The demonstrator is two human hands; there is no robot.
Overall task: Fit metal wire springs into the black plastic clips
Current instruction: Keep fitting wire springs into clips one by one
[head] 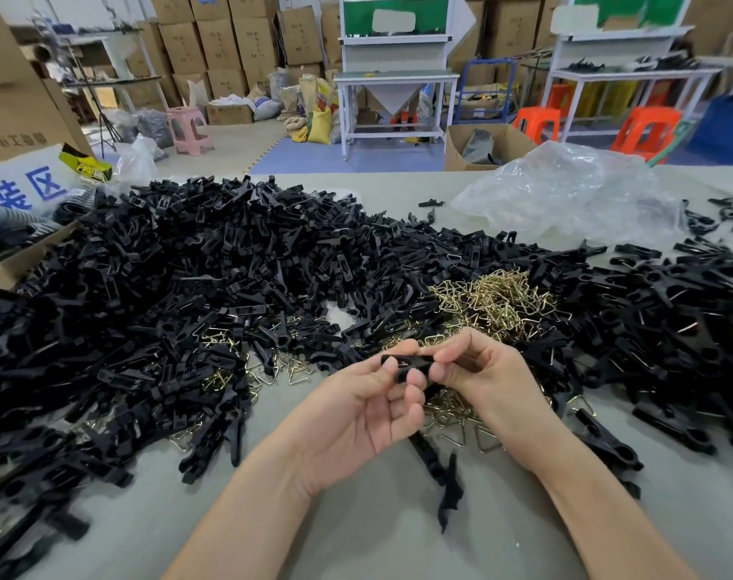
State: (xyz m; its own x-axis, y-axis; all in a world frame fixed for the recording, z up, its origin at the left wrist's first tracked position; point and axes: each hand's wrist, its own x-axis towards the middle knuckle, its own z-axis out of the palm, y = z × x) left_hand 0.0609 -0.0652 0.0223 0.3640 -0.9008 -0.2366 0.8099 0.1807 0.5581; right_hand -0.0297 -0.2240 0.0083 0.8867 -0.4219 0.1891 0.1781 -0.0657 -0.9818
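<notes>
Black clip (407, 363) x1 | left hand (366, 412), right hand (484, 380) pinch it

Black clips (188, 278) — brass-gold springs (498, 303) — orange stools (645, 131).

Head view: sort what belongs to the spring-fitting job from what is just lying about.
Job in hand: black clip, pinched between left hand and right hand; heap of black clips; pile of wire springs.

Lying about: clear plastic bag; cardboard box at far left; pink stool; orange stools on the floor behind.
</notes>
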